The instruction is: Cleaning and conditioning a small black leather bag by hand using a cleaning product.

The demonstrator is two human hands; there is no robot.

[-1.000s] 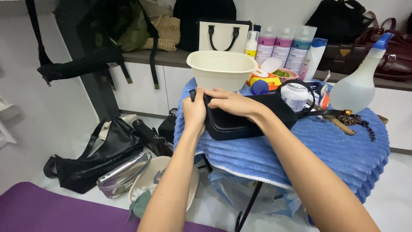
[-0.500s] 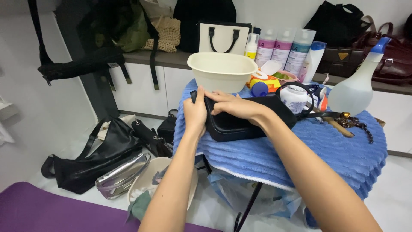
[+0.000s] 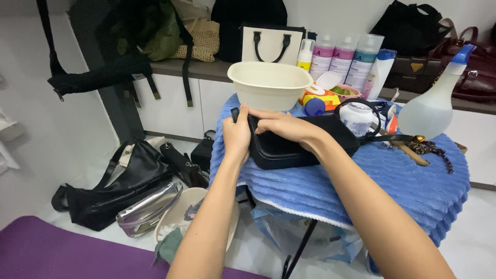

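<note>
In the head view, both hands are on a small black bag [image 3: 299, 142] that lies on its side on the blue towel [image 3: 361, 181] covering the tabletop. The left hand [image 3: 236, 135] is curled around the bag's end at 9 o'clock, with the thumb up by the top corner. The right hand [image 3: 281, 125] lies over the top edge of the bag, fingers bent and pinching near that same corner. Both hands are closed on the bag.

Compared with a second ago, very little is different. The hands sit in almost the same spot on the bag, and the bag has not moved on the towel. The fingers look a tiny bit tighter at the corner, so the work at that corner seems to be going on slowly, I think.

At 12 o'clock from the bag is a cream bowl [image 3: 269, 84], touching the towel. At 2 o'clock stand a white jar [image 3: 355, 117] and a clear spray bottle [image 3: 431, 106]. The bag's strap [image 3: 392, 138] runs out toward 3 o'clock. Down on the floor at 8 o'clock lies a big black bag [image 3: 116, 188], well apart from the hands.
</note>
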